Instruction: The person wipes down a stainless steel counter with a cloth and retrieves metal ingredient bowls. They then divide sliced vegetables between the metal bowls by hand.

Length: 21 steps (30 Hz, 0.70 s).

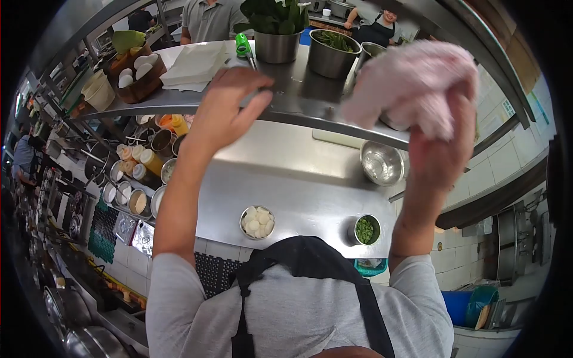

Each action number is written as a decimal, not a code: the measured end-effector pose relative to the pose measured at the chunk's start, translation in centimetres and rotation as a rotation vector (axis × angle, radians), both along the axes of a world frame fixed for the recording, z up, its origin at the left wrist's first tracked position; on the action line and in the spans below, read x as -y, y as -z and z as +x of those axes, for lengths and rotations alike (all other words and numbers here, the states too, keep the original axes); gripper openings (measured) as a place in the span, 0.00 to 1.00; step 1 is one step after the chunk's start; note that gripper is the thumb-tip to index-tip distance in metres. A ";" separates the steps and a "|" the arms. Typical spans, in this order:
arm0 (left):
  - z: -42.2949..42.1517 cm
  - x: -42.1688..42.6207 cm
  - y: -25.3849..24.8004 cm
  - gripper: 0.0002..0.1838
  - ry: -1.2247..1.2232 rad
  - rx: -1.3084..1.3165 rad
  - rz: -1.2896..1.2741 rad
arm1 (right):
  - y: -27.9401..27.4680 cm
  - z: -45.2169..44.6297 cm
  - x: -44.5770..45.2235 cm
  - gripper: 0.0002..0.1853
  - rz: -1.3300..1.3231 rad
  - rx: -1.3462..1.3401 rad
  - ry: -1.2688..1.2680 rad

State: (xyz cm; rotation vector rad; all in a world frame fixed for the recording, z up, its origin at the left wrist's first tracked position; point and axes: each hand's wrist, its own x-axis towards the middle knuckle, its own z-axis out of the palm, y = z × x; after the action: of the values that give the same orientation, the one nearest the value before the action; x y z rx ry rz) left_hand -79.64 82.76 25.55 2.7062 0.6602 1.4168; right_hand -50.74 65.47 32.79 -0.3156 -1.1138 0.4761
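My right hand [443,152] is raised at the right end of the metal shelf [292,107], gripping a bunched pale pink cloth [412,80]. The cloth hides part of the shelf and whatever stands behind it. At the shelf's front edge is my left hand [230,110], with thumb and fingers apart and nothing in it. Just beyond that hand lie a green-handled tool [243,46] and a stack of white paper sheets [194,65].
On the shelf stand a pot of large leaves [278,46], another metal pot [331,56] and a wooden bowl of eggs [140,80]. The lower counter [286,179] bears a bowl of white slices [257,222], chopped greens [365,230] and a metal bowl [382,163]. People stand beyond the shelf.
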 end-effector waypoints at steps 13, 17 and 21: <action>0.2 -7.8 0.8 0.22 -0.093 0.071 -0.576 | 5.0 -8.0 -8.6 0.28 -0.248 1.057 0.770; 0.3 -8.5 1.4 0.24 -0.071 0.135 -0.478 | 5.6 -10.5 -11.0 0.30 -0.310 1.347 0.884; 0.3 -8.8 1.6 0.24 -0.056 0.163 -0.541 | 9.1 -10.6 -13.5 0.26 -0.351 1.400 0.817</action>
State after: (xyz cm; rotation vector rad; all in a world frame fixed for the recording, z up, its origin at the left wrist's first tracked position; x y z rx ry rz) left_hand -79.32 91.54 23.99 2.1490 0.9481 1.2257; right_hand -61.31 78.98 23.72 -1.4857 -2.0583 -0.4139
